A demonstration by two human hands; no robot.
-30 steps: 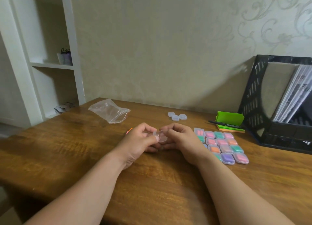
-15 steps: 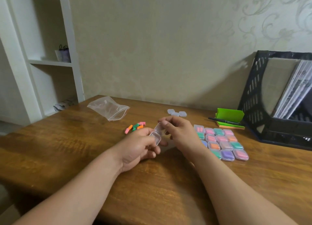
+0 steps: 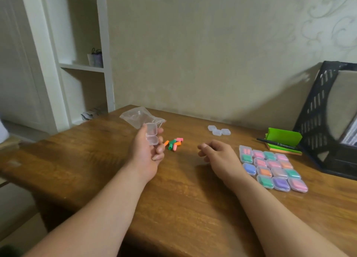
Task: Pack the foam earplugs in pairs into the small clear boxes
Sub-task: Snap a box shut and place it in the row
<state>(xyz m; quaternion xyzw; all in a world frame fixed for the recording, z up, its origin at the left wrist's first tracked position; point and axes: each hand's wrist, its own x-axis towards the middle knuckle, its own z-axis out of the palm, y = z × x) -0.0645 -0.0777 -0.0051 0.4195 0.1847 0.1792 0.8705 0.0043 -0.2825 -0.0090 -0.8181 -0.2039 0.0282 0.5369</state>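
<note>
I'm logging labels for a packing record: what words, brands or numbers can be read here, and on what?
No text can be read.
The papers in the black file rack: print too blurred.
The black pen: any marking too small.
The packed boxes, and the open box in the left hand: no label shows.

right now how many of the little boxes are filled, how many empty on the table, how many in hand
filled boxes: 15
empty boxes on the table: 3
open empty box in the left hand: 1
total: 19
</note>
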